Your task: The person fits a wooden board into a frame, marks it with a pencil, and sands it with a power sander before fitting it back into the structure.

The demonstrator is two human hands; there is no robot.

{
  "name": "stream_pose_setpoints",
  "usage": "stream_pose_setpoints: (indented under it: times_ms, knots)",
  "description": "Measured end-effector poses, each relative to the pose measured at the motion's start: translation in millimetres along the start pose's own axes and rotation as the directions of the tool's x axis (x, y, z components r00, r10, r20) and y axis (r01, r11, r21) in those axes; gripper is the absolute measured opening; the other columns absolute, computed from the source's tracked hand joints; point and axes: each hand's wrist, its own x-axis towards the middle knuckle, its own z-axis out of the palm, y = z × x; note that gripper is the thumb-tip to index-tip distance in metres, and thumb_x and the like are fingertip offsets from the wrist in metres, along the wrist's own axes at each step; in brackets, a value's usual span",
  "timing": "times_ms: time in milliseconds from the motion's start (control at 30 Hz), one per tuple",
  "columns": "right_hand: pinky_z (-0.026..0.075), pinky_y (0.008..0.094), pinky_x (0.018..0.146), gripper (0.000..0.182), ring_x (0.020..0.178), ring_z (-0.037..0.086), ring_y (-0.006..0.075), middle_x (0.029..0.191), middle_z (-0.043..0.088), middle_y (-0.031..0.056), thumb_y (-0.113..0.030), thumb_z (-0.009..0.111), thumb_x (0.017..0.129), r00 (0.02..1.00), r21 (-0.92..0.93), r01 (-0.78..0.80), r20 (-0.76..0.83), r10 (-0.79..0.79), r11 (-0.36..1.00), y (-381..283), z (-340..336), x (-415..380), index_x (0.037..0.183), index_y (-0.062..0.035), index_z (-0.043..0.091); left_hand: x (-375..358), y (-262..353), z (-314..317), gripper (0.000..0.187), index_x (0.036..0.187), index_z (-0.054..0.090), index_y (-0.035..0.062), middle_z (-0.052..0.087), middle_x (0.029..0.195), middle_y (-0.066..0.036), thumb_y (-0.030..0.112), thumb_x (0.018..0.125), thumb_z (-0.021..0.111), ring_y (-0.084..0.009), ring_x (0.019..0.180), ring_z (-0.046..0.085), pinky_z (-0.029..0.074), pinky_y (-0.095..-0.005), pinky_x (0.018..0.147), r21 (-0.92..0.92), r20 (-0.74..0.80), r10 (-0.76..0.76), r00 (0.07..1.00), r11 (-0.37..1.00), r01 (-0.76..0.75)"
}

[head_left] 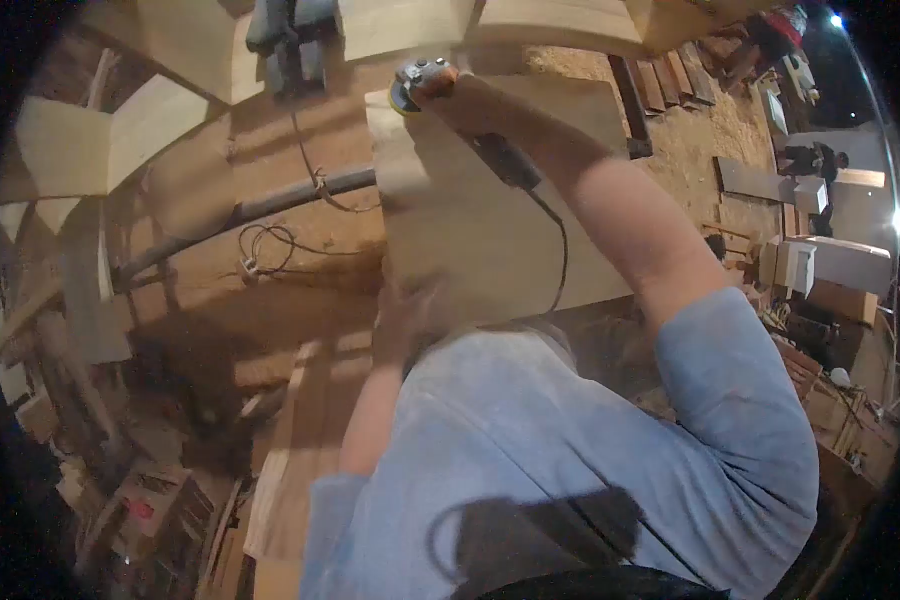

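Observation:
A pale wooden panel [470, 230] lies below my arms. My right hand [450, 95] is wrapped round a corded power tool [427, 72] at the panel's far left corner. The tool has a metal head and a yellowish disc, which is at the panel's surface. Its dark body runs back under my forearm, and a black cord [565, 245] curves down over the panel. My left hand [410, 310] is at the panel's near left edge, blurred, and its finger position is hard to make out.
Pale wooden boxes [65, 145] stand at the upper left. A dark pole [260, 208] and a looped cable [270, 250] lie left of the panel. Stacked boards [670, 80] are at the upper right. Another person [815, 160] is at the far right.

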Motion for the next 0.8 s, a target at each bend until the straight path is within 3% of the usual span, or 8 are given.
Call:
stream_pose_setpoints:
  times_ms: [200, 300, 400, 433, 467, 567, 667, 800]
  knots:
    - [0.051, 0.0354, 0.072, 0.037, 0.081, 0.064, 0.0161, 0.089, 0.068, 0.0083, -0.035, 0.069, 0.080, 0.995, 0.030, 0.024, -0.099, -0.021, 0.999, 42.9, -53.5, -34.6, 0.107, -0.0103, 0.064, -5.7, -35.4, -18.5, 0.041, 0.118, 0.062, 0.0082, 0.061, 0.118, -0.014, 0.020, 0.080, 0.069, -0.0254, 0.111, 0.056, 0.042, -0.0379, 0.095, 0.534, 0.273, 0.482, 0.833, 0.644, -0.548]
    - [0.050, 0.0351, 0.071, 0.034, 0.082, 0.063, 0.0165, 0.087, 0.067, 0.0086, -0.034, 0.067, 0.080, 0.947, -0.016, -0.284, -0.161, 0.278, 0.959, 45.9, -74.6, -57.7, 0.104, -0.0094, 0.065, -21.9, 4.0, -15.7, 0.042, 0.122, 0.061, 0.0109, 0.058, 0.122, -0.015, 0.020, 0.081, 0.068, -0.0273, 0.116, 0.052, 0.039, -0.0394, 0.100, 0.651, 0.361, 0.604, 0.711, 0.382, -0.656]
    - [0.050, 0.0365, 0.073, 0.037, 0.085, 0.063, 0.0195, 0.089, 0.067, 0.0108, -0.036, 0.065, 0.081, 0.908, -0.010, -0.343, -0.259, 0.329, 0.939, 81.0, -85.3, -59.5, 0.103, -0.0066, 0.064, -30.7, 33.9, -6.1, 0.048, 0.125, 0.057, 0.0039, 0.058, 0.123, -0.016, 0.025, 0.083, 0.069, -0.0313, 0.116, 0.052, 0.040, -0.0423, 0.099, 0.698, 0.239, 0.477, 0.846, 0.521, -0.491]
    - [0.050, 0.0366, 0.073, 0.038, 0.085, 0.063, 0.0198, 0.088, 0.066, 0.0107, -0.037, 0.065, 0.081, 0.920, -0.021, -0.287, -0.285, 0.269, 0.958, 91.2, -96.2, -64.0, 0.102, -0.0058, 0.063, -22.9, 36.1, -2.4, 0.052, 0.125, 0.056, 0.0006, 0.059, 0.123, -0.017, 0.028, 0.083, 0.070, -0.0320, 0.115, 0.053, 0.040, -0.0425, 0.100, 0.371, 0.115, 0.238, 0.965, 0.890, -0.264]
    - [0.050, 0.0366, 0.073, 0.038, 0.085, 0.063, 0.0201, 0.088, 0.066, 0.0107, -0.037, 0.065, 0.081, 0.928, -0.032, -0.230, -0.309, 0.210, 0.973, 99.2, -107.3, -71.8, 0.102, -0.0051, 0.063, -16.5, 35.5, -1.2, 0.056, 0.126, 0.054, -0.0027, 0.059, 0.123, -0.018, 0.030, 0.083, 0.070, -0.0327, 0.115, 0.053, 0.040, -0.0427, 0.100, -0.047, 0.109, -0.062, 0.992, 0.997, 0.067]
    - [0.049, 0.0366, 0.073, 0.040, 0.084, 0.062, 0.0209, 0.086, 0.065, 0.0106, -0.037, 0.064, 0.081, 0.928, -0.092, -0.057, -0.372, 0.019, 0.994, 122.2, -139.8, -91.9, 0.101, -0.0030, 0.062, -2.3, 15.2, -8.1, 0.058, 0.126, 0.054, -0.0031, 0.059, 0.123, -0.018, 0.031, 0.083, 0.072, -0.0307, 0.115, 0.054, 0.042, -0.0416, 0.099, 0.180, 0.086, 0.219, 0.972, 0.956, -0.231]
    - [0.048, 0.0347, 0.076, 0.036, 0.086, 0.060, 0.0187, 0.088, 0.064, 0.0089, -0.034, 0.064, 0.081, 0.925, -0.017, -0.110, -0.367, 0.096, 0.994, 160.5, -162.2, -102.6, 0.103, -0.0052, 0.063, 10.0, -33.0, -13.0, 0.057, 0.126, 0.052, -0.0040, 0.062, 0.119, -0.016, 0.026, 0.083, 0.073, -0.0266, 0.107, 0.059, 0.047, -0.0392, 0.092, 0.649, -0.147, 0.121, 0.982, 0.761, 0.004]
    - [0.047, 0.0319, 0.079, 0.033, 0.090, 0.059, 0.0154, 0.092, 0.063, 0.0062, -0.030, 0.063, 0.082, 0.918, 0.078, -0.192, -0.338, 0.207, 0.978, 191.4, -172.9, -118.3, 0.107, -0.0085, 0.064, 8.7, -10.1, -15.1, 0.058, 0.129, 0.050, -0.0028, 0.060, 0.121, -0.015, 0.029, 0.085, 0.070, -0.0251, 0.109, 0.058, 0.047, -0.0385, 0.092, 0.258, 0.124, 0.079, 0.989, 0.960, -0.109]
